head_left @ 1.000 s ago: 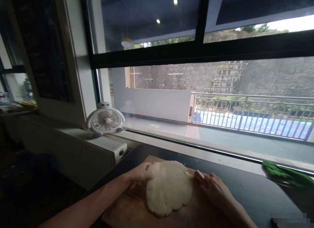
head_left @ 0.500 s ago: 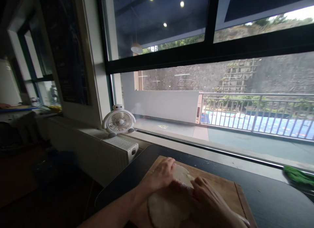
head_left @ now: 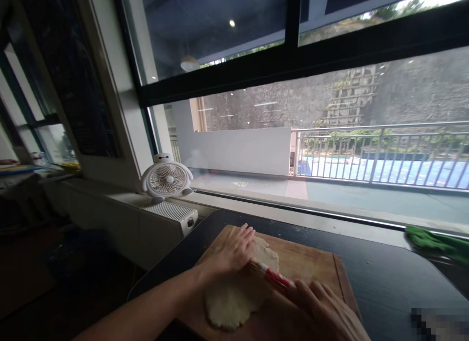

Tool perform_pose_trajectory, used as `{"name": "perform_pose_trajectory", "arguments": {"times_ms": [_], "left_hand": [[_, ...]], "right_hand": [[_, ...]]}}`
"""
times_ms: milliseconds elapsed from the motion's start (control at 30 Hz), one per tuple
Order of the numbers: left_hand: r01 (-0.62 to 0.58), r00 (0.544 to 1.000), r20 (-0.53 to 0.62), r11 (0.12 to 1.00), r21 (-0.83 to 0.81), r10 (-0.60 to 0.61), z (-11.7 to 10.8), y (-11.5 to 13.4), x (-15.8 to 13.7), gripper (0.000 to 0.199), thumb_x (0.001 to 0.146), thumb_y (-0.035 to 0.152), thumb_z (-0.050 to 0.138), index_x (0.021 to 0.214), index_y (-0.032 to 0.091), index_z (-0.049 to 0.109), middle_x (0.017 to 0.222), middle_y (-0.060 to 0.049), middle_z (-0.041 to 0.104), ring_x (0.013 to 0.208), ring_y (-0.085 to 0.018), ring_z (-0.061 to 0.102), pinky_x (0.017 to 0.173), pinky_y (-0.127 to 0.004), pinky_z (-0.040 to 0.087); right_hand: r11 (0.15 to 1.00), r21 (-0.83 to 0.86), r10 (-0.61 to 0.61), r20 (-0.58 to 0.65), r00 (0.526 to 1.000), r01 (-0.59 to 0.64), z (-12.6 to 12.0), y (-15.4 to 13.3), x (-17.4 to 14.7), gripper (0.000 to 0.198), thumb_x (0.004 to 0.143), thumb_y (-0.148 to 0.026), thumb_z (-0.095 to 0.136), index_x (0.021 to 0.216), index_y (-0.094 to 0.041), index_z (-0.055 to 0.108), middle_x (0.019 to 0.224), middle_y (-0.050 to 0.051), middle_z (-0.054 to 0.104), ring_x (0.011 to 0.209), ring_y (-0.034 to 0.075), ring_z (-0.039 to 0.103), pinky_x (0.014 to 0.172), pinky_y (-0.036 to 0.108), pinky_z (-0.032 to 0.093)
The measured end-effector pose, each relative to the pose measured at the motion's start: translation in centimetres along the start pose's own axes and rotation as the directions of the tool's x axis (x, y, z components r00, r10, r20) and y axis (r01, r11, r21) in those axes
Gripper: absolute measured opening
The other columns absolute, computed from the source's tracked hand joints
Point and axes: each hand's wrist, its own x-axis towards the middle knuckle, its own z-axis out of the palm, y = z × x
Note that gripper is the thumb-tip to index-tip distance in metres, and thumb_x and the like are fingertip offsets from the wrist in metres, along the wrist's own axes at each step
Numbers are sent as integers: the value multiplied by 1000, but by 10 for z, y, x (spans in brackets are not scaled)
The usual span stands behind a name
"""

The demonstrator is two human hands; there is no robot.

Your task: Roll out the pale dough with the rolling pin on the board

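A flattened sheet of pale dough (head_left: pixel 229 304) with an uneven edge lies on a wooden board (head_left: pixel 306 255). Across it runs a rolling pin (head_left: pixel 274 277) with a red and white middle. My left hand (head_left: pixel 236 250) lies over the dough near the pin's left end, fingers stretched out; whether its palm touches the pin is hidden. At the other end of the pin, my right hand (head_left: pixel 322 304) has its fingers curled over it.
The board rests on a dark table (head_left: pixel 381 277) by a window. A white fan (head_left: pixel 168 177) stands on the ledge to the left, above a vented white unit (head_left: pixel 178 216). A green cloth (head_left: pixel 436 243) lies on the right by the sill.
My left hand has uncurled and its fingers now stretch forward. My right hand has shifted back towards me, and the pin's red and white middle shows. The view has turned slightly.
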Motion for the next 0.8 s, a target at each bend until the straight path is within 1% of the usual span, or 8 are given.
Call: {"name": "perform_pose_trajectory", "arguments": {"times_ms": [100,200,267,333,467,567,667,800], "left_hand": [[-4,1000,-25,999,44,5,-7,-4,-50,50,92,35,22,138,17,29,145,-5,23,135,-21,13,110,-41,11],[41,999,-10,997,59,-41,-10,-3,-56,53,92,36,22,139,13,27,145,-8,22,135,-22,13,110,-42,12],[49,999,-6,997,64,-49,-5,-2,-33,53,92,36,21,138,12,27,145,-9,23,135,-22,12,110,-44,10],[66,998,17,996,58,-67,3,1,4,53,92,37,20,137,11,29,145,-9,25,135,-23,12,109,-47,8],[103,990,100,995,8,-104,13,13,77,52,91,40,22,134,14,36,143,-10,28,134,-25,16,106,-51,12],[101,991,88,995,-26,-99,13,22,98,51,91,40,21,133,17,37,143,-10,30,134,-23,15,106,-50,13],[64,996,59,998,-30,-62,10,15,76,48,92,38,21,133,20,38,142,-6,32,134,-22,16,107,-50,12],[10,1000,1,1000,7,-10,6,-17,6,49,93,36,18,136,20,34,143,-3,31,134,-20,15,109,-43,10]], "right_hand": [[1000,-26,-12,8,1000,12,0,-17,-5,36,73,-17,57,105,-30,50,86,0,58,77,17,57,63,24,45],[1000,5,2,45,999,-2,-8,-25,-5,30,75,-16,53,102,-29,50,87,1,58,78,16,58,63,23,44],[998,51,39,91,995,-44,-13,-24,-4,27,78,-19,51,103,-30,50,89,0,59,78,16,58,61,23,44],[992,85,87,122,989,-98,-15,-18,-3,29,80,-22,48,108,-32,48,92,0,59,80,15,59,60,23,44],[987,88,125,109,986,-135,-13,0,-6,44,81,-21,46,122,-36,38,98,1,61,86,17,60,65,24,46],[995,-6,95,56,994,-95,-10,4,-11,53,76,-16,48,124,-36,37,91,1,61,78,17,61,60,24,47],[991,-134,-13,-31,999,9,-6,-8,-13,53,74,-14,49,123,-33,39,84,2,60,70,17,59,57,26,47],[982,-170,-105,-142,984,80,7,-39,-9,37,76,-16,49,111,-29,49,80,2,57,67,17,55,57,27,45]]}}
